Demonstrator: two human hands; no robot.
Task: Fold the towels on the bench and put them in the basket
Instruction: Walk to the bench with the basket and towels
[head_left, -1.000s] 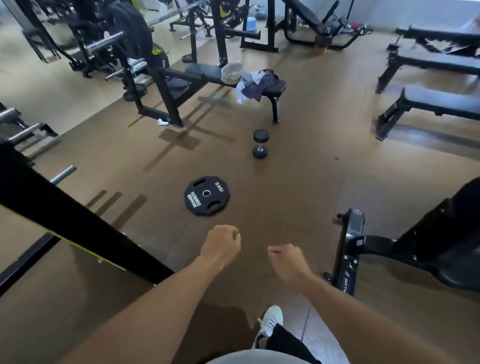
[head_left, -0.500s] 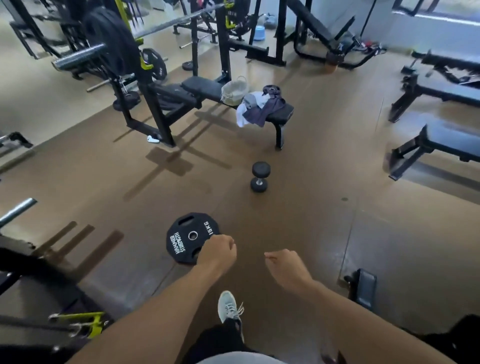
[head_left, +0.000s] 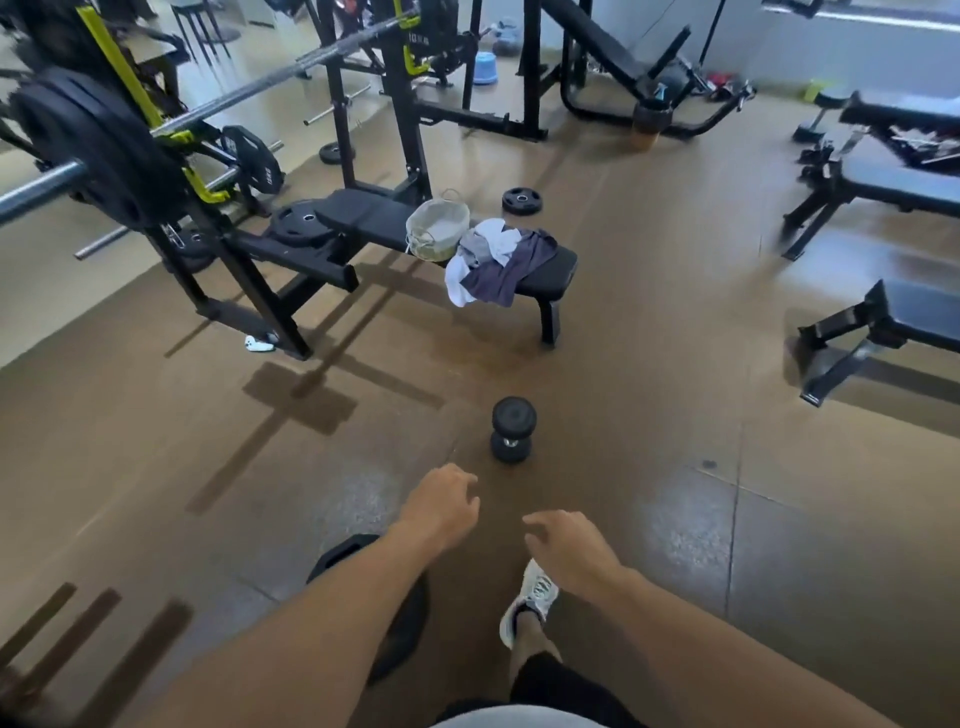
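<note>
Gym flooring (head_left: 675, 415) is carrying a dumbbell (head_left: 513, 429) between the walker and the towels (head_left: 498, 262); left hand (head_left: 441, 506) and right hand (head_left: 569, 551) are hanging loose, holding nothing, so tripping is looking likely.

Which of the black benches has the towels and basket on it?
The bench under the barbell rack, straight ahead past the dumbbell. A pale basket and crumpled towels sit at its near end; the benches at right are bare.

Soft crumpled cloth towels (head_left: 501, 262), pale woven basket (head_left: 438, 229), matt black padded bench (head_left: 550, 265), dull rubbery dumbbell (head_left: 512, 428), faintly glossy brown floor (head_left: 675, 519)
</note>
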